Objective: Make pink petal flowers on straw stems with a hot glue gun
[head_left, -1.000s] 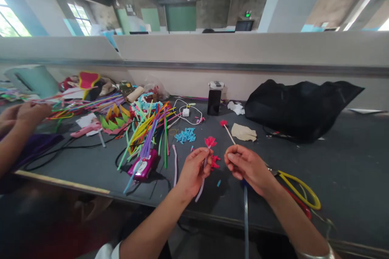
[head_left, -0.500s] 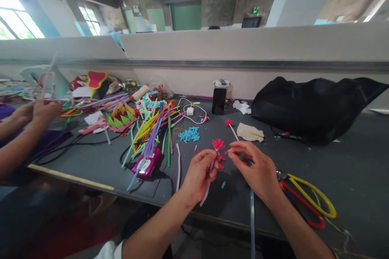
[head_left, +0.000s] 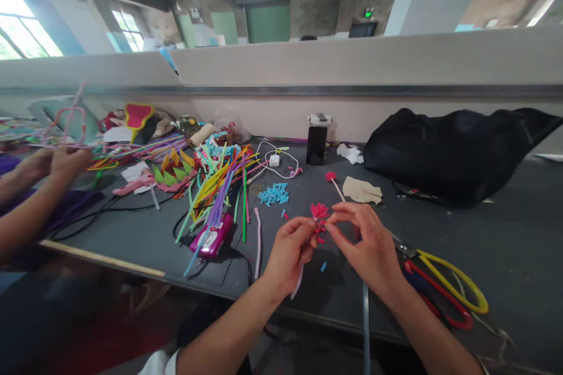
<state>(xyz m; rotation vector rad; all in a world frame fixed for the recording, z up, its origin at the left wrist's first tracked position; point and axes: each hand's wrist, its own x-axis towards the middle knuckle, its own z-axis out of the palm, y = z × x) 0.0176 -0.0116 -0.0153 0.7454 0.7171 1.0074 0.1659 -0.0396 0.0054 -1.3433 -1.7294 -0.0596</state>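
My left hand [head_left: 290, 255] pinches a pink flower [head_left: 319, 211] just below its head; its pale lilac pipe-cleaner stem [head_left: 297, 282] hangs under the palm. The thumb and forefinger of my right hand [head_left: 367, 243] are closed at the flower's right side, on a small pink pipe-cleaner piece [head_left: 326, 222] mostly hidden by the fingertips. Loose pink pieces [head_left: 321, 241] lie on the table beneath. Behind my hands lies another pink flower [head_left: 331, 176] on a pale stem. One small blue piece [head_left: 324, 266] rests between my forearms.
Scissors [head_left: 457, 290] with yellow and red handles lie right of my right hand. Blue pieces [head_left: 273, 194], a pipe-cleaner bundle [head_left: 220, 187] and a purple device [head_left: 213, 237] are to the left. A phone [head_left: 316, 145] and black bag [head_left: 453, 158] stand behind. Another person's hands [head_left: 65, 164] work far left.
My right hand has moved left, bringing the small pink piece from beside the flower up against it. The flower has shifted slightly right and tilted in my left hand.
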